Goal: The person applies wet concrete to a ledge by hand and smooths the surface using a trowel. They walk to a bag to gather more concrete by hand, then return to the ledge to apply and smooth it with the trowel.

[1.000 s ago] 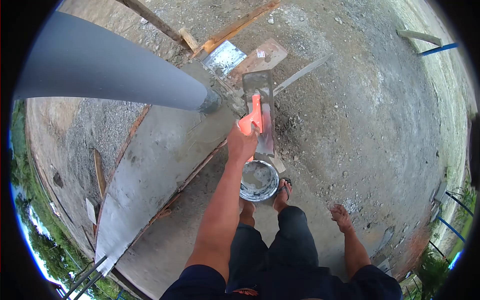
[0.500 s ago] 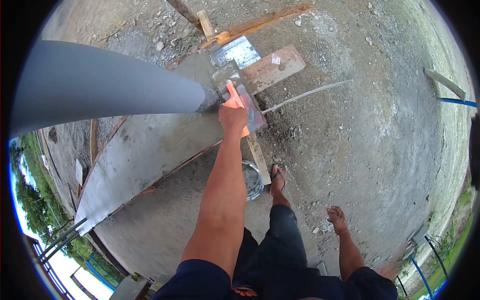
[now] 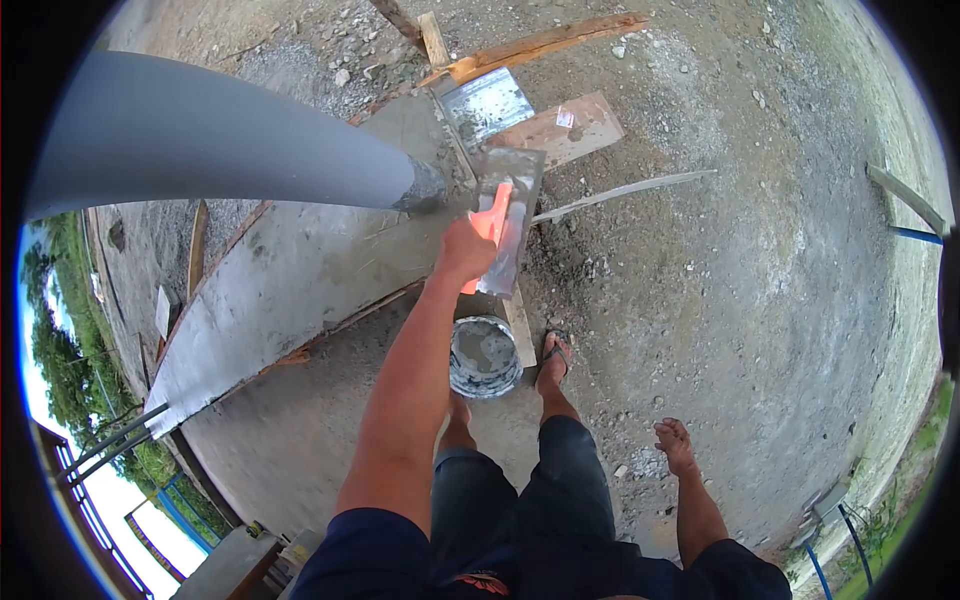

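Note:
My left hand [image 3: 468, 248] is closed round the orange handle of a flat metal trowel [image 3: 520, 205], whose blade lies over the edge of the wet concrete slab [image 3: 320, 260], right of the grey round column [image 3: 230, 135]. Apart from everything, my right hand [image 3: 675, 444] hangs over the ground at the lower right, fingers spread and holding nothing. Below the trowel a round bucket [image 3: 483, 355] holds grey wet mix.
Beyond the trowel lie a metal sheet [image 3: 488, 104] and a brown board [image 3: 570, 128]. A long timber [image 3: 545, 42] crosses the top. A thin strip [image 3: 630, 192] points right over rough dirt. My feet stand beside the bucket.
My left hand has turned the trowel and shifted it slightly right and down, off the slab's corner. More of the bucket shows. My right hand has hardly moved.

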`<state>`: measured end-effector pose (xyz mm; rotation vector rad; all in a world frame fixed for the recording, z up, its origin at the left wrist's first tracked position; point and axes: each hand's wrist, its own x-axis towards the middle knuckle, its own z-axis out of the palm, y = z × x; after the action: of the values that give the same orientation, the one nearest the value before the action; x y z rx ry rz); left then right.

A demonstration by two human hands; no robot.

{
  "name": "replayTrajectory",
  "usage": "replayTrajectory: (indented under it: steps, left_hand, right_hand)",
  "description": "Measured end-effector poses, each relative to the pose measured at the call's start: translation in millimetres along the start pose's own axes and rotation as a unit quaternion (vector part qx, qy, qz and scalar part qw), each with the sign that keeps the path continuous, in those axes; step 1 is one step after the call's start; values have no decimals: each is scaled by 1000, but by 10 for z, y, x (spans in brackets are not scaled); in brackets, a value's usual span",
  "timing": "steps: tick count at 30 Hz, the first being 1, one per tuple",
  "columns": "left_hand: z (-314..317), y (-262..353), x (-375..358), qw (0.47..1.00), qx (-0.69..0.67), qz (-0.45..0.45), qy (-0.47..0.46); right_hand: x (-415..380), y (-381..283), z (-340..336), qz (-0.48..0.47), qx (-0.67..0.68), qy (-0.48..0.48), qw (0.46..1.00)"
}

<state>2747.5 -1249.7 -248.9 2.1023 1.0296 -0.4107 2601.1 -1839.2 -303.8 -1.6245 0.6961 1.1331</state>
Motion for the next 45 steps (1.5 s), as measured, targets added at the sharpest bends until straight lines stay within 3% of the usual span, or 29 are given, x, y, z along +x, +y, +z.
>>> replayTrajectory:
  steps: [2,4,6,9,12,15,18,22,25,28,32,35,38,40,42,45]
  left_hand:
    - [-102,-147,-300,992,91,87,-6]
    - [-375,-196,-547,963,193,181,53]
    - [-801,-40,-463,970,232,76,-21]
    - [-903,-165,-158,968,243,67,-12]
    - [-616,-275,-27,982,178,58,27]
    - [-513,-105,-137,991,130,15,-20]
    - [-339,-55,-352,986,136,98,0]
    - [-481,-218,-237,993,106,39,41]
    - [-487,-188,-90,991,131,10,-2]
    - [-294,-209,-358,981,131,137,34]
    - [-591,-7,-639,973,188,86,-103]
    - [-902,-130,-281,977,186,87,-48]
    - [-632,-472,-204,962,225,154,-12]
    - [-568,-499,-477,944,266,165,-104]
    - [-518,-701,-857,943,258,153,-141]
    - [-625,-1257,-1557,995,78,43,-36]
  right_hand:
    - [-97,-68,86,-4,-7,-4,1000]
    - [-134,-115,133,-1,-7,-9,1000]
    - [-112,-91,121,-2,-5,-14,1000]
    - [-25,-37,130,-11,-8,-22,1000]
    - [-7,-45,178,-18,-14,-17,1000]
    - [-46,-29,277,-4,-20,-19,1000]
    - [-30,-65,377,11,-38,-40,998]
    - [-40,-310,450,-33,-29,-48,998]
    - [39,-341,389,-32,-58,-43,997]
    - [27,-261,389,-7,-77,-40,996]
    - [-30,-276,498,-19,-72,-53,996]
    - [-15,-322,543,-24,-70,-47,996]
    - [-5,-346,562,-19,-81,-44,996]
    - [-64,-352,635,-2,-95,-47,994]
    - [-64,-363,653,6,-115,-54,992]
    - [-106,-445,658,1,-107,-64,992]
